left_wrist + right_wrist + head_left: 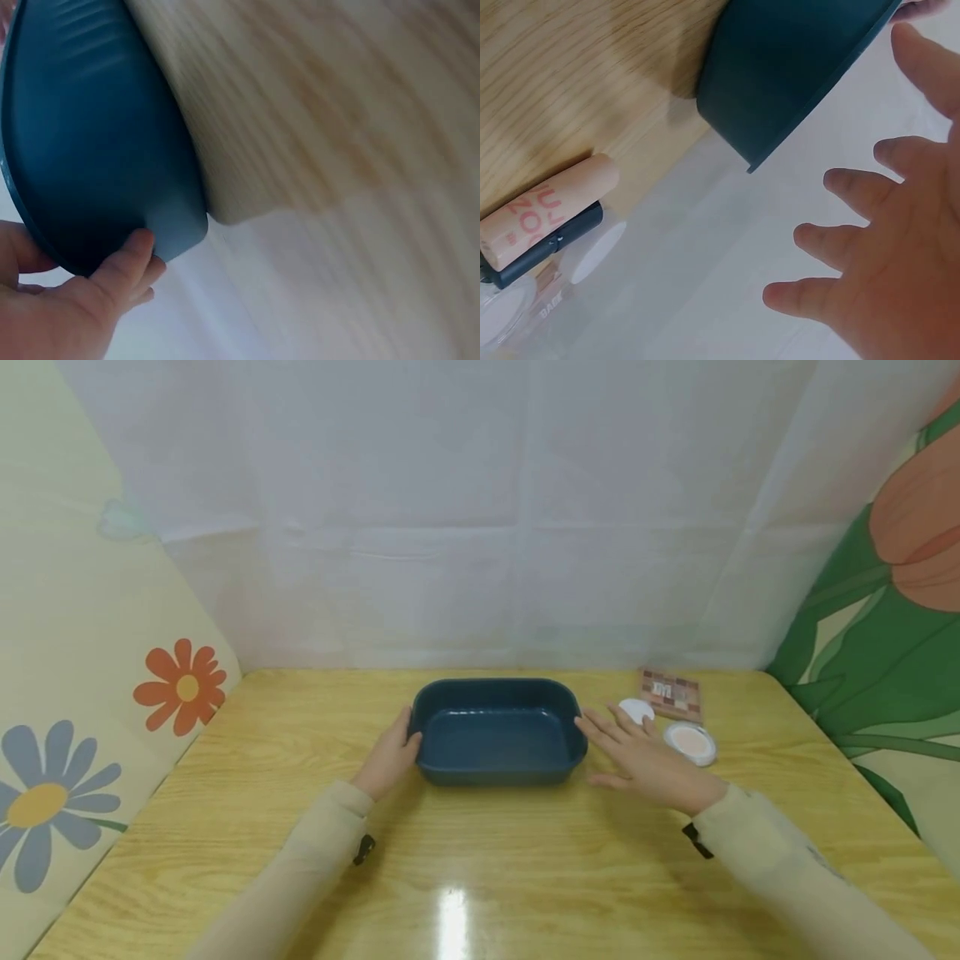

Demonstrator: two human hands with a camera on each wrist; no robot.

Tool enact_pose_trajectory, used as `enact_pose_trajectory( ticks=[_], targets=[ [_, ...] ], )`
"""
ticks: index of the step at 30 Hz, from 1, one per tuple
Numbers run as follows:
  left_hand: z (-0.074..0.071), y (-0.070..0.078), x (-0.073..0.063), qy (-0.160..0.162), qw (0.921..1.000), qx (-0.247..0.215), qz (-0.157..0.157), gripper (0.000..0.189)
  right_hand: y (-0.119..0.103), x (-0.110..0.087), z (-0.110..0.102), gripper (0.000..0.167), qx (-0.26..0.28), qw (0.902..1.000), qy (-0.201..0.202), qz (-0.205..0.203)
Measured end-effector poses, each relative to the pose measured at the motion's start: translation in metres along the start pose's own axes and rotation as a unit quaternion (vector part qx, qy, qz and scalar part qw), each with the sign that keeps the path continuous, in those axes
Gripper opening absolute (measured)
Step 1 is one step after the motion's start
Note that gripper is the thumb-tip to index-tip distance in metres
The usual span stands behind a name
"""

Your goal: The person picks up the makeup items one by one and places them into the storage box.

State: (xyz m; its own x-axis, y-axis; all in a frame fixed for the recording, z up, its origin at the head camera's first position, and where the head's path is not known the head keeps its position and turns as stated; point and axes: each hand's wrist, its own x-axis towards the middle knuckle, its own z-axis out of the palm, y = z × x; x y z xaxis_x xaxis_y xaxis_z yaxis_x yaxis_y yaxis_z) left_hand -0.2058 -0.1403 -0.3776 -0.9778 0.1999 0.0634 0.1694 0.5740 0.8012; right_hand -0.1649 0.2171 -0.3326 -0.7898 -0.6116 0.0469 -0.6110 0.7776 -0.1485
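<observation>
A dark blue-green rectangular basin (495, 739) with rounded corners stands at the table's middle; no contents show inside. My left hand (388, 755) grips its left end, with the thumb at the rim and the fingers against the outer wall, as the left wrist view shows at the basin (97, 142). Spread fingers mark my right hand (637, 756), beside the basin's right end and holding nothing. In the right wrist view this hand (900, 247) is apart from the basin (780, 75).
Right of the basin lie a white disc (636, 710), a round compact (692, 742) and a pink checked palette (670, 695). The right wrist view also shows a pink lettered tube (551, 210) beside a dark slim item (547, 246). A white cloth (480, 527) hangs behind the table.
</observation>
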Motion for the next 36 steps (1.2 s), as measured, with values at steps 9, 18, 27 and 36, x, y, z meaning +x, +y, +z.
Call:
enact_pose_trajectory(
  ticks=[9,18,27,36],
  targets=[
    [0.004,0.006,0.002,0.021,0.9973,-0.064,-0.029,0.05,0.006,-0.008,0.003,0.073,-0.009,0.9999,0.003,-0.009],
    [0.005,0.006,0.002,0.033,0.9926,-0.106,-0.05,0.049,0.013,-0.012,0.006,0.075,-0.013,0.9999,0.004,-0.002],
    [0.005,0.007,0.002,0.033,0.9936,-0.092,-0.056,0.049,0.02,-0.017,0.006,0.075,-0.007,0.9996,0.017,0.021],
    [0.006,0.01,0.003,0.028,0.9925,-0.097,-0.069,0.048,0.024,-0.023,0.002,0.072,0.007,0.9989,-0.004,0.047]
  ],
)
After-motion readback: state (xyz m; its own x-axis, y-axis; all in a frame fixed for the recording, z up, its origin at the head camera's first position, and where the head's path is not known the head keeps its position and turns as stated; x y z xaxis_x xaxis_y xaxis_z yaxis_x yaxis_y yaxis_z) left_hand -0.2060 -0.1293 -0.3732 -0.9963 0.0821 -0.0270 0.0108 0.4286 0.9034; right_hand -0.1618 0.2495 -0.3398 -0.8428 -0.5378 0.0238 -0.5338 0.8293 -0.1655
